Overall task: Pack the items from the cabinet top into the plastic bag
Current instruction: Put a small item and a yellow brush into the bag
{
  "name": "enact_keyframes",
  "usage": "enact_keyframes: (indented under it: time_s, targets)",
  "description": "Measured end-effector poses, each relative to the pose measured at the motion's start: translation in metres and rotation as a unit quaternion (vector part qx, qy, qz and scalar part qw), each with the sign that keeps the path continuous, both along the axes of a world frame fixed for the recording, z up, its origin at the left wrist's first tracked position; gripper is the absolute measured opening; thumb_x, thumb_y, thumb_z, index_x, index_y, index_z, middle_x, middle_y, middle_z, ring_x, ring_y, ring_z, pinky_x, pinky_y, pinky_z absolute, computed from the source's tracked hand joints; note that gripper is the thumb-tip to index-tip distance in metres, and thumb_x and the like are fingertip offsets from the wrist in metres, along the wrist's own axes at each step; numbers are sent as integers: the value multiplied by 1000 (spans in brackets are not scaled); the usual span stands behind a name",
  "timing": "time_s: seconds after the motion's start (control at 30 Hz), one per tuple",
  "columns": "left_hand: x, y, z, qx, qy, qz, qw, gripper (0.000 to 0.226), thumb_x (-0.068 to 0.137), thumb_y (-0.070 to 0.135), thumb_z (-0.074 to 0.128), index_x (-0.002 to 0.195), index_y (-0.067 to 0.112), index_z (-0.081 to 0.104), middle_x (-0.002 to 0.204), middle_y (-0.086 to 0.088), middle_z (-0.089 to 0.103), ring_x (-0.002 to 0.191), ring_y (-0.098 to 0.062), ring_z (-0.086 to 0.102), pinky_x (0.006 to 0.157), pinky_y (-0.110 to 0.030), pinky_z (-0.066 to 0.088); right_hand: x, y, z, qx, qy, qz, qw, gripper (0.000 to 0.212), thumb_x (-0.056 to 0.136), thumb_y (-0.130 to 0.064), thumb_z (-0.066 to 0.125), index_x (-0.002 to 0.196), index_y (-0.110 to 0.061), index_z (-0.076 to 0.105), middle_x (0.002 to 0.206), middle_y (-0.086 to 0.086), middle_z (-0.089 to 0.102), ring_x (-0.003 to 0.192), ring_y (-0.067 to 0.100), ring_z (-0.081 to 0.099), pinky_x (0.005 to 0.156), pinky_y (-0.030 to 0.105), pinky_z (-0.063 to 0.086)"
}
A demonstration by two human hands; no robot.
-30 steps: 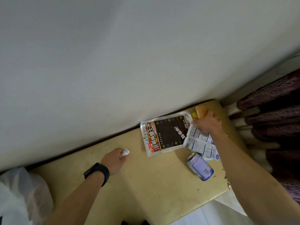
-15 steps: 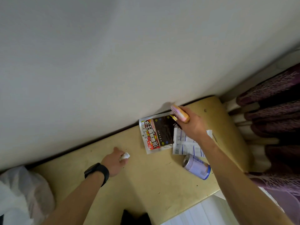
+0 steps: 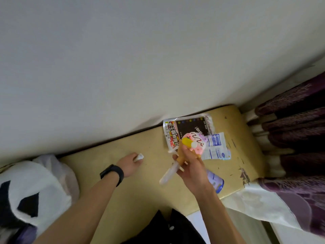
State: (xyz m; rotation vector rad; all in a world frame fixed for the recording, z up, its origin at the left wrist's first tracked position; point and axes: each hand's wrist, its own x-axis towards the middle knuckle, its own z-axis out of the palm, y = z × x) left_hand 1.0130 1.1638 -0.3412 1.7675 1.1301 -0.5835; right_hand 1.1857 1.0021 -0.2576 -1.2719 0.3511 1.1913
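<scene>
Now fingers of the right hand (image 3: 191,171) are gripping an ice-cream toy (image 3: 193,142) above the cabinet top (image 3: 149,189); those of the left hand (image 3: 128,163) are pinching a small white object (image 3: 139,157) near its back edge.

Single view: head-worn wide-angle camera, facing forward and steeply down over the cabinet top (image 3: 140,199) to the wall (image 3: 140,59), which fills the upper half. Close range: both forearms enter from the bottom edge, left hand (image 3: 129,163) near centre, right hand (image 3: 191,168) just right of it. Frame limits: bag (image 3: 66,175) at left edge, curtain (image 3: 290,129) at right.
</scene>
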Motion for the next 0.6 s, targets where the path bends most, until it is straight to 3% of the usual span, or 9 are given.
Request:
enact_keyframes:
  time_s: [0.07, 0.13, 0.33, 0.43, 0.53, 0.6]
  targets:
    - [-20, -10, 15, -40, -35, 84, 995, 35, 100, 48, 43, 123, 24, 53, 114, 1, 64, 91, -17, 69, 84, -34, 51, -31, -16, -6, -26, 13, 14, 999, 36, 79, -36, 74, 113, -24, 74, 104, -2, 69, 65, 10, 62, 60, 26, 49]
    - [-42, -24, 30, -72, -60, 128, 987, 31, 100, 44, 45, 125, 26, 50, 116, 3, 63, 90, -12, 70, 85, -35, 53, -60, -33, -16, -96, -15, 35, 995, 31, 81, -38, 75, 107, -21, 77, 95, -3, 69, 55, 9, 53, 50, 24, 42]
    - [-97, -73, 63, -138, -116, 231, 956, 31, 100, 40, 48, 127, 24, 51, 114, 6, 66, 91, -14, 72, 79, -39, 55, -121, -86, -27, -192, -11, 53, 980, 29, 81, -36, 79, 101, -15, 76, 88, 5, 63, 50, 14, 49, 47, 26, 38]
    - [-119, -90, 78, -166, -145, 291, 931, 31, 99, 37, 53, 125, 20, 55, 109, 0, 69, 87, -20, 74, 80, -42, 56, -141, -90, -20, -215, -13, 109, 970, 37, 84, -51, 72, 89, -14, 70, 67, 2, 58, 45, 13, 44, 45, 25, 36]
    - [-134, -99, 94, -216, -172, 372, 886, 30, 97, 36, 58, 121, 18, 57, 105, -6, 67, 81, -21, 73, 75, -40, 57, -160, -77, -4, -183, 15, 149, 972, 44, 90, -59, 58, 82, -16, 59, 55, -1, 42, 42, 12, 34, 40, 22, 26]
    - [-141, -101, 106, -251, -191, 419, 852, 31, 95, 35, 62, 119, 15, 58, 104, -7, 68, 79, -22, 71, 68, -35, 56, -173, -67, 12, -129, 22, 191, 973, 40, 94, -53, 55, 90, -14, 63, 58, 1, 44, 42, 12, 33, 40, 22, 24]
